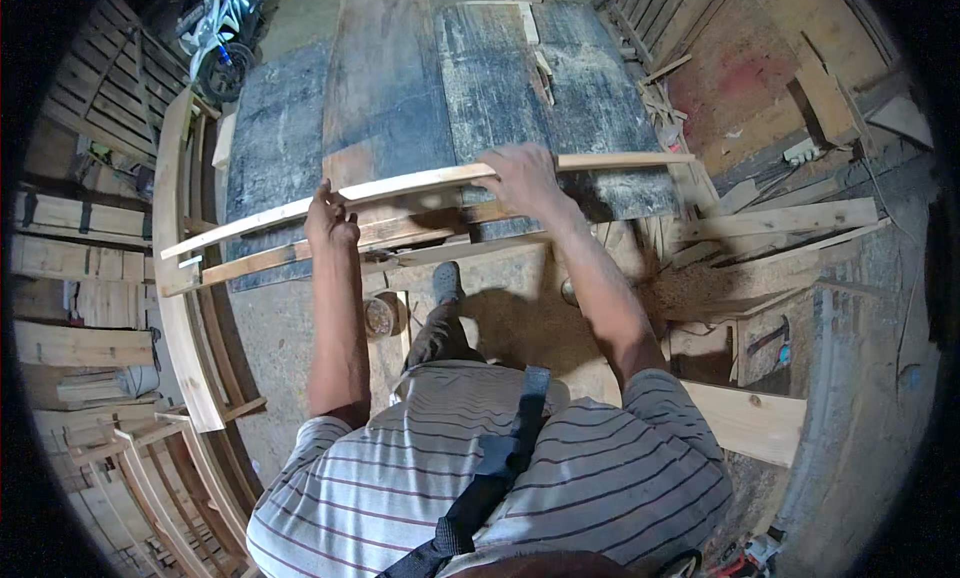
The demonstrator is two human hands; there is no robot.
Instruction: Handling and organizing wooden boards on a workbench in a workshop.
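Observation:
A long, thin strip of pale wood (415, 184) runs crosswise in front of me, slightly lower at its left end. My left hand (331, 221) is closed around it left of the middle. Right of the middle, my right hand (522, 181) grips the strip from above, its fingers bent over the edge. Below it, another wooden strip (262, 267) lies nearly parallel along the near edge of a dark, scuffed worktable (500, 88). My left hand is close to that lower strip; whether it touches it, I cannot tell.
A wide brown board (385, 63) lies lengthwise on the worktable, with small wood offcuts (530, 28) near the far side. Long planks (180, 278) stand at the left, near stacked timber (85, 343). Scrap wood (770, 220) piles up at the right. A motorcycle (218, 53) is parked far left.

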